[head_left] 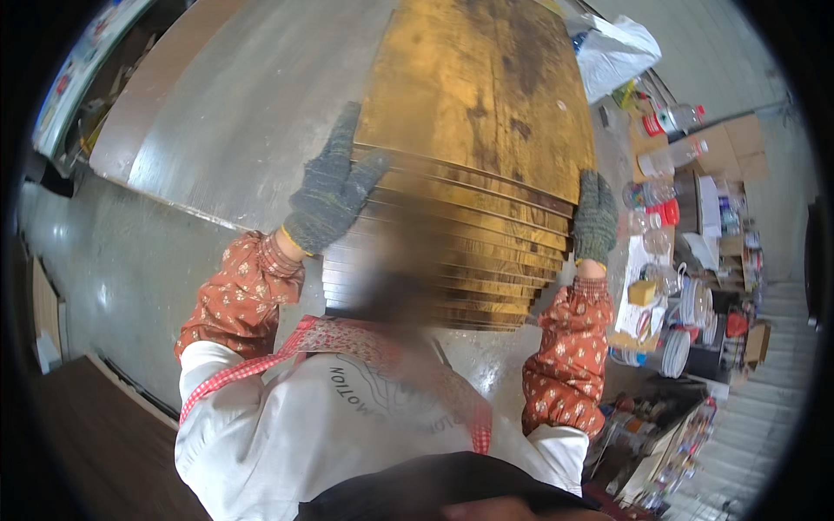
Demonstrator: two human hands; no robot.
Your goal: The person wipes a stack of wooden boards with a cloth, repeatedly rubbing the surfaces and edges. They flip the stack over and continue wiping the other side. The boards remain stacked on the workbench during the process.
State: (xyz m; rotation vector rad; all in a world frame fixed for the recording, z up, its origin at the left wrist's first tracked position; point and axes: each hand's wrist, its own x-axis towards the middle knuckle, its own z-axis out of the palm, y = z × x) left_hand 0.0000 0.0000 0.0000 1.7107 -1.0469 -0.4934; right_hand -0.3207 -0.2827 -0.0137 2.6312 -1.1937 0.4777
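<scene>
A stack of thin wooden boards [469,174] lay on the grey desk [234,113], directly in front of the person and running away toward the top of the view. The top sheet was golden-brown and glossy, blotched with dark stains near its middle and far end. Below it, the near edges of many more sheets showed as stepped, fanned-out layers, each one a little further toward the person than the one above.

The left hand [334,187], in a grey knitted glove with a yellow cuff edge, rested flat with fingers spread apart on the left edge of the stack, partly over the desk surface. The right hand [595,217], gloved the same way, lay against the right edge of the stack with its fingers held together and straight, not clamped around anything. Both forearms wore rust-red floral sleeve covers [569,365].

To the right of the desk stood clear plastic bottles [673,117], cardboard boxes [738,143] and a white plastic bag [612,52].
</scene>
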